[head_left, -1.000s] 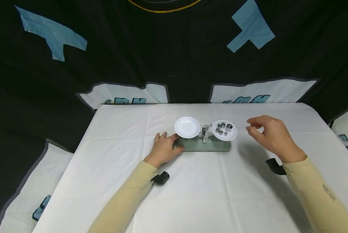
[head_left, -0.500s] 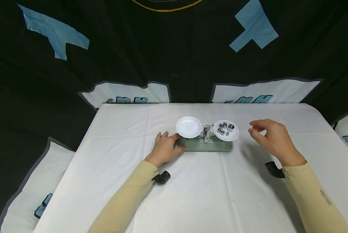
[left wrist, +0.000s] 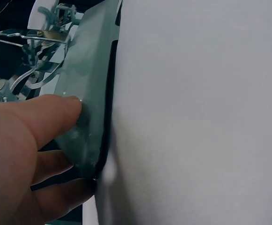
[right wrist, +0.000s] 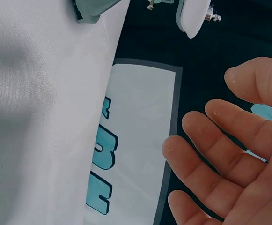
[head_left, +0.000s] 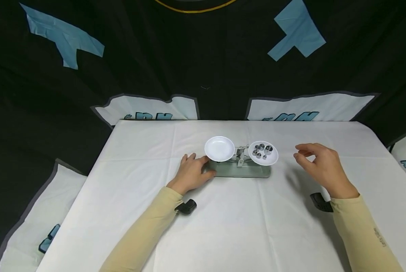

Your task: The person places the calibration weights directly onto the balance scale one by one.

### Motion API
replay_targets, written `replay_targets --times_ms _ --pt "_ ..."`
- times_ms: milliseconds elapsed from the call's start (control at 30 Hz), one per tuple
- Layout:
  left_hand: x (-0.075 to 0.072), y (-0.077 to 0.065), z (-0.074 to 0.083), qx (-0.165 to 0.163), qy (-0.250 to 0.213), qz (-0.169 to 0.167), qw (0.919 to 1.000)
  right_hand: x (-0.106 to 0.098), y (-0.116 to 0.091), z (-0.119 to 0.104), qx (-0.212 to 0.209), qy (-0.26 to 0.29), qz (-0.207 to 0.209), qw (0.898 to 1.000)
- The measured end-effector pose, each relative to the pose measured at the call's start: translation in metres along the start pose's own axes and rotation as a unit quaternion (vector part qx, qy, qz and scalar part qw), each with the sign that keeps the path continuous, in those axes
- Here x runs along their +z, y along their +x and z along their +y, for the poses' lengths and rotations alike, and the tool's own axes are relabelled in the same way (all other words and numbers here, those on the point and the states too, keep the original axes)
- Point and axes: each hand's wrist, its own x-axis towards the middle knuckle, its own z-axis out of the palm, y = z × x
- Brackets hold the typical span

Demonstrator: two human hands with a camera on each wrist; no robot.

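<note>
A small balance scale with a grey-green base (head_left: 241, 172) stands on the white-covered table. Its left white pan (head_left: 219, 149) is bare. Several shiny metal weights (head_left: 269, 150) of different sizes sit in the right pan (head_left: 272, 157), which looks slightly lower. My left hand (head_left: 189, 173) grips the base's left end. In the left wrist view the thumb (left wrist: 65, 112) presses the base's sloping side, while other fingers curl at its end. Off to the right of the scale, my right hand (head_left: 323, 168) hovers above the table with loosely bent fingers and holds nothing.
A white cloth (head_left: 223, 226) with creases covers the table. Behind its far edge hangs a dark curtain (head_left: 219, 68) with pale blue shapes and white lettered panels. Each wrist carries a black camera mount (head_left: 186, 207).
My right hand has drawn a little to the right and back toward me, away from the weights. The left hand keeps its hold on the base; the weights lie as before.
</note>
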Motion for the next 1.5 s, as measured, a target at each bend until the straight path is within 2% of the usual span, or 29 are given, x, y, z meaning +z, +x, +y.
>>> replay_targets --times_ms 233,533,967,1267,1500 --pt "-0.013 -0.004 -0.006 -0.013 -0.012 0.02 0.9996 0.002 0.001 0.001 0.004 -0.002 -0.016 1.0" --pt "-0.033 -0.013 -0.009 -0.059 -0.021 0.009 0.998 0.01 -0.003 0.005 0.012 -0.003 -0.033 0.999" --pt "-0.054 -0.019 -0.014 -0.082 -0.029 0.018 0.9961 0.021 -0.002 0.006 0.016 0.001 -0.057 0.998" --pt "-0.066 -0.021 -0.021 -0.107 -0.032 0.014 0.9937 0.037 0.002 0.001 0.036 0.035 -0.097 0.994" --pt "-0.071 -0.022 -0.021 -0.11 -0.033 0.018 0.9932 0.046 0.002 -0.003 0.049 0.067 -0.119 0.989"
